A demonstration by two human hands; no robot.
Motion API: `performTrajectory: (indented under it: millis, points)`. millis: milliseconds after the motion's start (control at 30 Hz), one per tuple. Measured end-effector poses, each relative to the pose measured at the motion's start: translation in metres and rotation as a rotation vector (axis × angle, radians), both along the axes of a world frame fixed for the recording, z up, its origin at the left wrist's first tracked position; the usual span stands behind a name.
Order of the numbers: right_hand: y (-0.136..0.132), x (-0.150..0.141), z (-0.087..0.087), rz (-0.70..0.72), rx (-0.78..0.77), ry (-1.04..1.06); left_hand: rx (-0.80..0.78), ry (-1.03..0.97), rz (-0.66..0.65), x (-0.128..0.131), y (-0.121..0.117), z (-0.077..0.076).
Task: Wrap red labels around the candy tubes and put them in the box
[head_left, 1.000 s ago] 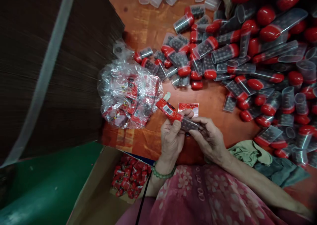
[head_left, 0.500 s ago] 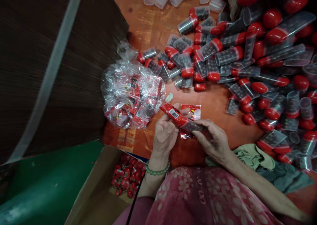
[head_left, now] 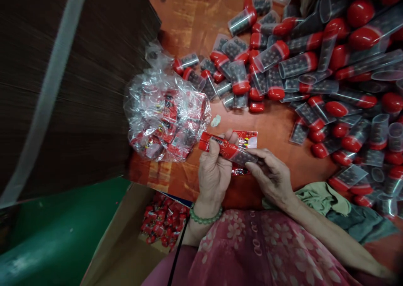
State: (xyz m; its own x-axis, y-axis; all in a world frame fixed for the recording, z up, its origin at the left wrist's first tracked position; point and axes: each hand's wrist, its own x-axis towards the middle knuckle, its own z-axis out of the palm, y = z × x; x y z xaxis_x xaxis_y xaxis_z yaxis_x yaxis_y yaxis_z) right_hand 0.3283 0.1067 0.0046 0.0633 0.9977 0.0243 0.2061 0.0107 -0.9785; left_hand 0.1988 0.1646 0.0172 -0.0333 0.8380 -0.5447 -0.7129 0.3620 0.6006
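Between my hands, a clear plastic tube of dark beads (head_left: 244, 157) has a red printed wrapper (head_left: 228, 150) around its left part. My left hand (head_left: 215, 170) grips the wrapper, its thumb pressed on top near the barcode and its other fingers behind. The fingertips of my right hand (head_left: 272, 175) pinch the tube's bare end. Beneath and behind it, a flat red printed sleeve (head_left: 251, 140) lies on the table, partly covered by my hands and the tube.
To the left sits a clear plastic bag (head_left: 168, 114) of red wrappers. Many red-capped bead tubes (head_left: 272, 56) lie scattered at the back and right. Rags (head_left: 321, 198) rest at the front right. An open cardboard box (head_left: 115, 231) holding small red packs (head_left: 163, 221) stands below the table edge.
My left thumb has come down onto the wrapper, partly covering the barcode. The wrapped tube has turned slightly closer to level. My right hand still pinches the tube's end.
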Motion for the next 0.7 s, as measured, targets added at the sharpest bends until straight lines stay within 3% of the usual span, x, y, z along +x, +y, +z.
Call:
performTrajectory:
  millis: [367, 700]
  points:
    - [0.0033, -0.003, -0.0008, -0.104, -0.16, 0.188, -0.044, -0.009, 0.053, 0.0048, 0.0009, -0.0036]
    - [0.0059, 0.0037, -0.0017, -0.01, -0.071, 0.056, 0.007, 0.038, 0.033, 0.0019, 0.001, -0.007]
